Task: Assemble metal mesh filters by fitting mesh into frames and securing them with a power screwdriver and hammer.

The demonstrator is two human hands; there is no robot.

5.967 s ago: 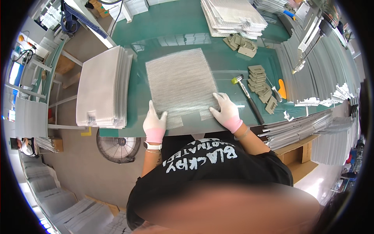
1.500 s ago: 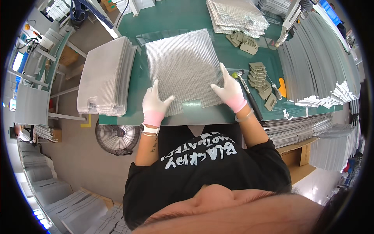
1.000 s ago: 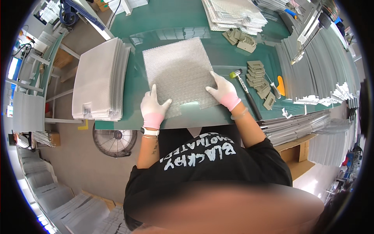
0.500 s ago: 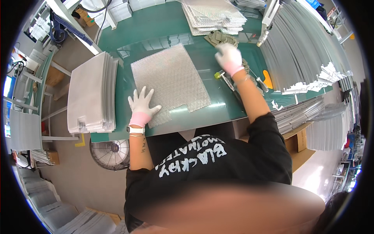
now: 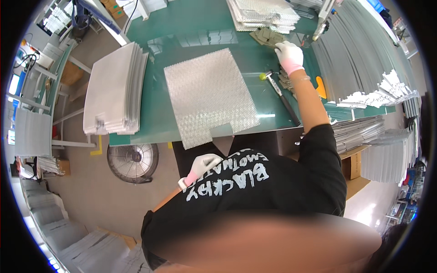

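A silvery metal mesh sheet [image 5: 209, 91] with a notch in its near edge lies on the green table, its near left corner hanging over the front edge. My left hand [image 5: 204, 164], white-gloved with a pink cuff, is in front of my torso, off the sheet, with its fingers curled together. My right hand [image 5: 290, 55], gloved alike, reaches to the back right. Its bent fingertips are at the near edge of some olive-green flat pieces [image 5: 267, 37]; the fingertips are partly hidden. A hammer [image 5: 283, 98] with a yellow-green tip lies left of my right forearm.
Stacked pale panels [image 5: 111, 88] stand at the table's left edge. More mesh sheets [image 5: 261, 16] are piled at the back. Long grey strips [image 5: 364, 59] fill the right side, beside an orange-yellow tool [image 5: 321, 87]. A floor fan [image 5: 133, 161] stands below the table.
My left hand has left the mesh sheet and drawn back to my torso. The sheet now overhangs the front edge. My right hand has come to the olive-green pieces.
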